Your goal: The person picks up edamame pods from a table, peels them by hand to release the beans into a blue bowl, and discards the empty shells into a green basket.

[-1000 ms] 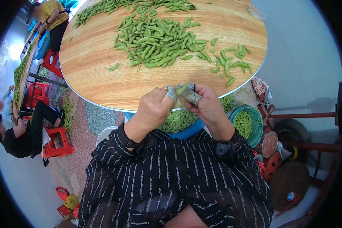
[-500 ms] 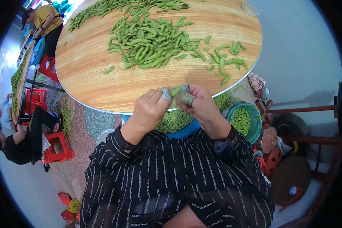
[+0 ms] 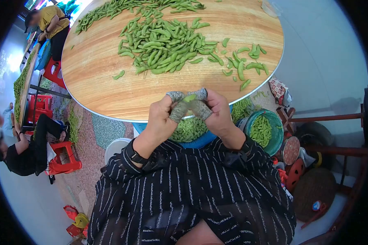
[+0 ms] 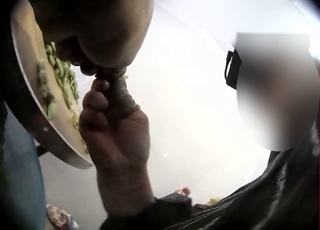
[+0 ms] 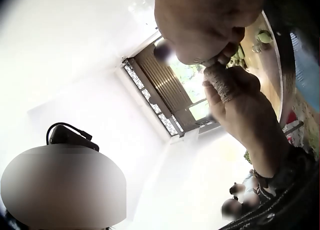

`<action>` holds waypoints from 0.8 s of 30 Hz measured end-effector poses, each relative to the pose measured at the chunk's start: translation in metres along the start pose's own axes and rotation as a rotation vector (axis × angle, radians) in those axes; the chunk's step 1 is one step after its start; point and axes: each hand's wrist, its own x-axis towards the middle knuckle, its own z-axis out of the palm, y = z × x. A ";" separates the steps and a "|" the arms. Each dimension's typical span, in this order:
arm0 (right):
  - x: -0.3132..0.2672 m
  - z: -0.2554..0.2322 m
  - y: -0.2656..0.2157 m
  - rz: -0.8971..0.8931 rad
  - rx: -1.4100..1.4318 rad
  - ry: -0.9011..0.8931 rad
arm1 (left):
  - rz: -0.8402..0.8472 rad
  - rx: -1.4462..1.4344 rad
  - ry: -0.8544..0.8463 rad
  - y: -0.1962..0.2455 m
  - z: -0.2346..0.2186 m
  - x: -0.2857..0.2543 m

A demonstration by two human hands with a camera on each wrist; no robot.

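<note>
Two hands met just over the near edge of a round, wood-grain worktop (image 3: 110,94), with grey knitted wraps (image 3: 201,109) around the thumb and forefinger of each. The left hand (image 3: 161,116) and the right hand (image 3: 221,114) both pinched one green soybean pod (image 3: 189,98), gripping it from opposite sides between the wrapped fingertips; the double grip probably kept the pod steady, and the wraps presumably spared the skin. Directly below, a blue basin (image 3: 200,141) held a mass of pale green beans (image 3: 190,130), seemingly set there to catch whatever dropped. Beyond the hands, a large heap of pods (image 3: 163,45) lay on the worktop, apparently within easy reach, with a looser scatter of pods (image 3: 243,67) to its right and another pile (image 3: 122,8) farther back, cut off by the top of the head view. On the lower right, a green bucket (image 3: 277,132) held more pods. The pinched pod was blurred and mostly covered, so whether it had split could not be told. Wrists and worktop hid part of the basin, and the left sleeve overlapped a white container (image 3: 113,149). Both wrist views showed the hands dark against glare, the pod barely visible between them.
</note>
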 end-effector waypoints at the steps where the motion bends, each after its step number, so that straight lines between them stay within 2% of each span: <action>1: 0.001 0.000 0.000 -0.085 -0.085 -0.023 | -0.107 -0.166 0.008 0.003 0.001 -0.001; 2: 0.001 -0.002 0.003 -0.087 -0.085 -0.020 | -0.212 -0.331 0.015 0.004 0.001 -0.001; 6: 0.004 -0.010 0.012 -0.225 -0.368 -0.086 | -0.224 -0.358 -0.002 0.003 -0.001 0.003; 8: 0.004 -0.012 0.010 -0.262 -0.466 -0.087 | -0.377 -0.381 -0.093 0.002 -0.007 0.008; 9: 0.004 -0.011 0.009 -0.224 -0.469 -0.094 | -0.373 -0.381 -0.090 0.004 -0.008 0.009; 11: 0.004 -0.010 0.008 -0.186 -0.470 -0.103 | -0.207 0.058 -0.067 0.006 -0.010 0.008; 14: 0.005 -0.010 0.007 -0.221 -0.589 -0.122 | -0.211 -0.020 -0.081 0.002 -0.010 0.009; 16: 0.008 -0.011 0.010 -0.338 -0.817 -0.182 | -0.243 -0.044 -0.092 -0.009 -0.011 0.012; 18: 0.010 -0.007 0.008 -0.380 -0.866 -0.202 | -0.278 -0.072 -0.102 -0.013 -0.013 0.015; 20: 0.010 -0.007 0.005 -0.416 -0.913 -0.217 | -0.566 -0.398 -0.111 -0.008 -0.015 0.017; 22: 0.011 -0.014 0.001 -0.334 -0.815 -0.094 | -0.539 -0.383 -0.154 0.005 -0.017 0.017; 24: 0.018 -0.030 -0.005 -0.320 -0.655 0.055 | -0.340 -0.170 -0.216 0.005 -0.016 0.008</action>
